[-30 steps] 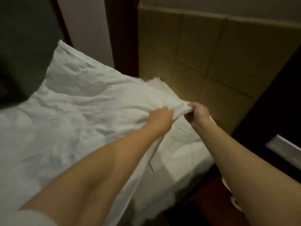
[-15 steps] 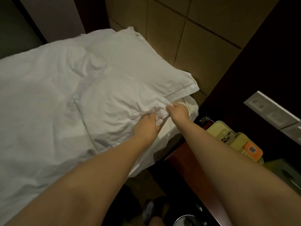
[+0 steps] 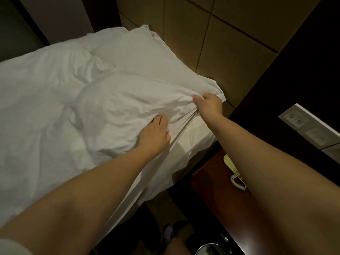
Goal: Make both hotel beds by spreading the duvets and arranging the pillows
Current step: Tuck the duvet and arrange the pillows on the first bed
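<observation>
Pinching the corner cloth of the pillow point(image 3: 128, 100) between thumb and curled fingers, the right hand point(image 3: 209, 104) holds it taut. The left hand point(image 3: 154, 133) grips bunched cloth at its near edge. The pillow lies at the bed's head end, against a second pillow point(image 3: 139, 56) beside the headboard point(image 3: 230, 52), with the rumpled duvet point(image 3: 36, 107) to the left. A telephone point(image 3: 233, 168) sits on the nightstand point(image 3: 217, 190) nearby.

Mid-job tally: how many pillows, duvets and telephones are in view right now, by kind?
Pillows: 2 (front pillow, gripped by the left hand and right hand; rear pillow)
Duvet: 1
Telephone: 1, mostly hidden behind the right arm
Total: 4
</observation>
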### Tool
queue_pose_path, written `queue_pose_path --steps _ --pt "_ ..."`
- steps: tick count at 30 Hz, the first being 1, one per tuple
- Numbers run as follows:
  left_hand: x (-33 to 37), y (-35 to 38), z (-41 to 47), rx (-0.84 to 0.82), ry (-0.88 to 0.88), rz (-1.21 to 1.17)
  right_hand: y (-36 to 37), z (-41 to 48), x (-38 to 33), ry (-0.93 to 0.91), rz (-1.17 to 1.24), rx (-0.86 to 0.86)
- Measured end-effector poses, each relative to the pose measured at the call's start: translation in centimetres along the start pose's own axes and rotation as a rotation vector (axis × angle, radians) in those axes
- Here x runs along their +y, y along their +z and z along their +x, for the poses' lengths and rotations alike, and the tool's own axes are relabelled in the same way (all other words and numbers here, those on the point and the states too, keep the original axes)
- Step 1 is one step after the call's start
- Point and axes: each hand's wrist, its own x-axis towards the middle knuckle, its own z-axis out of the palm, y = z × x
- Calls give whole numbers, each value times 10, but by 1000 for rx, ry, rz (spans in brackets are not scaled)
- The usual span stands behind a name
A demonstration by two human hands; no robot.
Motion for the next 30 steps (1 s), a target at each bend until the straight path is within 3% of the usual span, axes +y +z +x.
queue_pose_path --steps 3,5,10,21,25,28,30 --pt "-7 8 4 -139 -112 103 9 -1 11 36 1 13" --pt "-17 10 5 -206 -96 202 12 -3 16 42 -8 32" --pt "-44 13 -19 -70 76 102 12 -5 10 80 85 59" --pt "-67 24 -30 -230 131 270 21 -19 -4 195 219 83" --pt "-73 22 -35 -120 264 80 21 -21 -5 223 214 73" --pt "-88 18 -43 -31 214 108 22 -24 -5 249 243 56" --pt "-97 13 -46 -108 100 224 23 -26 -8 275 273 40"
